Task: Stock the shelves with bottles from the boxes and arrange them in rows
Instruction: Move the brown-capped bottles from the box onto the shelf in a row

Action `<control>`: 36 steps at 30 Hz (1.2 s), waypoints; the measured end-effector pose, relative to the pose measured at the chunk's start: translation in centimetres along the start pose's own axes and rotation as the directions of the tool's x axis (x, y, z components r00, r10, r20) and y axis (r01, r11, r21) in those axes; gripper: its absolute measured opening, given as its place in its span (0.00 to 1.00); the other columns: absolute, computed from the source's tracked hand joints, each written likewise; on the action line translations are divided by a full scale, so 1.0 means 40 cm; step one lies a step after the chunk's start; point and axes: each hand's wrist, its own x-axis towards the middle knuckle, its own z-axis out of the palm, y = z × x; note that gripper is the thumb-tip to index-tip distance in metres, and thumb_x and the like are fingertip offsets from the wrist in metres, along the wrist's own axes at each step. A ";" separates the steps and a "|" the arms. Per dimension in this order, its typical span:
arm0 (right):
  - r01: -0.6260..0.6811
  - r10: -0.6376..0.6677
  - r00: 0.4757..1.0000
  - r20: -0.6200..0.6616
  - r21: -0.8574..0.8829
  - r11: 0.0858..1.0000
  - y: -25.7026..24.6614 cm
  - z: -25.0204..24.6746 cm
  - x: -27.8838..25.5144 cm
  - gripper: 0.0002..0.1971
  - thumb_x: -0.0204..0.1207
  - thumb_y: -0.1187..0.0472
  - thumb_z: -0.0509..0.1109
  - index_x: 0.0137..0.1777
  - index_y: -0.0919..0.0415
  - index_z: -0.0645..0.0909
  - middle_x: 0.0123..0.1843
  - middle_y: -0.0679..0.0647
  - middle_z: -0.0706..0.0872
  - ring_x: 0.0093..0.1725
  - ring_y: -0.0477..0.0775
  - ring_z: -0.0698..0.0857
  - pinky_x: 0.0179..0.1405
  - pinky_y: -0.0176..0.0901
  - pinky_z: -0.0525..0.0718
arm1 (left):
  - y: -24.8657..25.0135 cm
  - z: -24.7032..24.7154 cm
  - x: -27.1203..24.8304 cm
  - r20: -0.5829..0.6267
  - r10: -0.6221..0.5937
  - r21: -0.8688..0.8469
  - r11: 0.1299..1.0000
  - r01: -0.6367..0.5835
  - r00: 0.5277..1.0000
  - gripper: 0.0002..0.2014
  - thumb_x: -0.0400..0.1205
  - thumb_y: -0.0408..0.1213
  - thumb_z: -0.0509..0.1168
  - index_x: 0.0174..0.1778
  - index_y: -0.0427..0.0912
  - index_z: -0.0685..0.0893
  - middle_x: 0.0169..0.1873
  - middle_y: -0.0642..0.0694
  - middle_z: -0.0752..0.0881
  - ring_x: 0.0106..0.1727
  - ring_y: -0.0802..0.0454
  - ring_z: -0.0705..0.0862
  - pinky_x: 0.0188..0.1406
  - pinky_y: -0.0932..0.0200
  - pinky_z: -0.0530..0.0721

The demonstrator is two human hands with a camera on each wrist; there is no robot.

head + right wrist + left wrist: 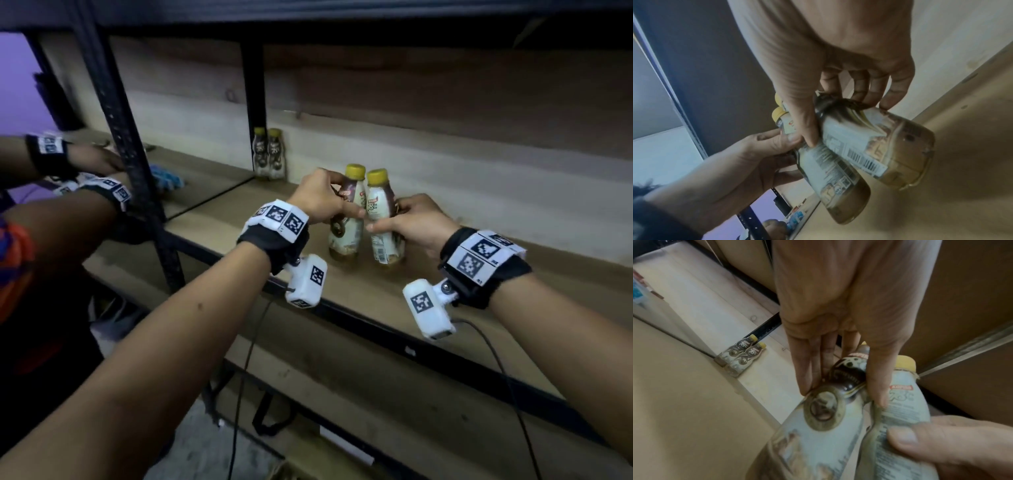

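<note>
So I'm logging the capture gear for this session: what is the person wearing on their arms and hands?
Both forearms are bare, no sleeves or gloves. The left hand and right hand each have a black wrist strap carrying white blocks printed with black square markers, plus a white camera housing hanging below with a thin black cable.

both hands forward, left hand [320, 198] fingers curled; right hand [416, 219] likewise

Dim light. A purple wall [13, 78] shows at nine o'clock, behind a black perforated upright [132, 150]; pale board backing [411, 113] fills twelve o'clock.
</note>
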 end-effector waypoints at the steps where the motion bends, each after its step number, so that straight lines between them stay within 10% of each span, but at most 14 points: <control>1: 0.004 -0.004 1.000 0.000 -0.015 1.000 0.000 0.008 0.028 0.16 0.59 0.63 0.86 0.48 0.57 0.90 0.42 0.51 0.93 0.42 0.50 0.92 0.48 0.48 0.91 | -0.008 -0.009 0.025 -0.011 -0.015 0.010 1.000 0.015 1.000 0.25 0.59 0.38 0.85 0.51 0.42 0.88 0.42 0.46 0.91 0.43 0.49 0.91 0.34 0.55 0.90; 9: 0.049 -0.044 0.999 0.025 -0.281 0.959 -0.045 0.132 0.278 0.18 0.59 0.61 0.86 0.48 0.53 0.85 0.44 0.45 0.89 0.44 0.45 0.87 0.42 0.39 0.83 | -0.129 -0.139 0.254 -0.052 -0.052 0.091 0.994 0.057 0.997 0.28 0.57 0.38 0.86 0.52 0.41 0.86 0.43 0.41 0.89 0.39 0.47 0.88 0.32 0.52 0.90; 13: 0.015 -0.010 1.000 0.015 -0.356 0.934 -0.086 0.193 0.409 0.18 0.59 0.60 0.85 0.43 0.48 0.81 0.41 0.41 0.86 0.41 0.41 0.84 0.33 0.35 0.78 | -0.208 -0.224 0.386 -0.035 -0.059 0.111 0.992 0.063 0.998 0.41 0.56 0.46 0.85 0.67 0.45 0.82 0.54 0.43 0.87 0.51 0.45 0.88 0.50 0.48 0.90; 24: -0.076 0.028 0.988 -0.154 -0.320 0.944 -0.107 0.348 0.721 0.23 0.58 0.58 0.87 0.54 0.57 0.88 0.52 0.52 0.91 0.50 0.52 0.89 0.54 0.47 0.88 | -0.375 -0.360 0.688 -0.081 0.036 0.208 0.978 -0.018 0.996 0.23 0.69 0.48 0.80 0.54 0.39 0.88 0.53 0.44 0.88 0.54 0.50 0.85 0.57 0.57 0.83; 36: -0.173 0.095 0.967 -0.236 -0.336 0.926 -0.091 0.414 0.896 0.28 0.59 0.58 0.85 0.62 0.57 0.85 0.55 0.55 0.90 0.47 0.52 0.85 0.42 0.37 0.80 | -0.474 -0.397 0.857 -0.099 0.046 0.466 0.885 0.005 0.994 0.16 0.76 0.50 0.69 0.51 0.41 0.83 0.46 0.42 0.86 0.51 0.40 0.86 0.43 0.57 0.78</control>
